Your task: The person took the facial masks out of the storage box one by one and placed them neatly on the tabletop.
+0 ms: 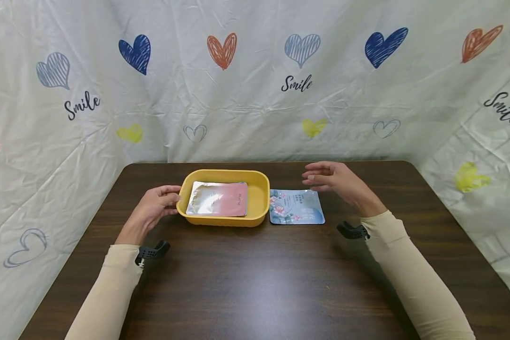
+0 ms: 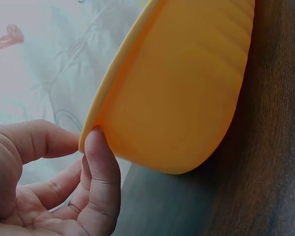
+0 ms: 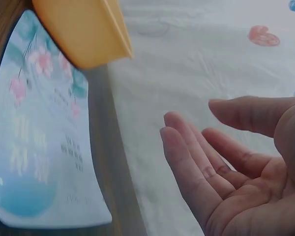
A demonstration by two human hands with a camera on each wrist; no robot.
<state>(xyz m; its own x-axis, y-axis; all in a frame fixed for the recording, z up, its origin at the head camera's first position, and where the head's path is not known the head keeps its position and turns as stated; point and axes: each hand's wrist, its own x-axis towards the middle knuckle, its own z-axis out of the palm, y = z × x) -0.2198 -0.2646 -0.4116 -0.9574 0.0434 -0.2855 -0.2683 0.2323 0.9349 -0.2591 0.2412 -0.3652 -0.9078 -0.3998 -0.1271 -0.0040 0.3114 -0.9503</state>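
A yellow plastic tub (image 1: 258, 200) stands on the table, holding a pink and silver sheet-mask packet (image 1: 221, 198). The edge of another packet shows beneath the pink one. My left hand (image 1: 155, 208) pinches the tub's rim at its left end; the left wrist view shows thumb and finger at the rim (image 2: 105, 83). Flat on the table against the tub's right side lies a light blue sheet-mask packet (image 1: 297, 208) with pink flowers. Above and right of that packet hovers my right hand (image 1: 337, 182), its fingers relaxed and apart from it, holding nothing.
The dark brown wooden table (image 1: 255, 274) has its back edge just behind the tub. A white curtain (image 1: 255, 108) printed with hearts and "Smile" hangs behind and at both sides. Black straps (image 1: 150, 252) circle both wrists.
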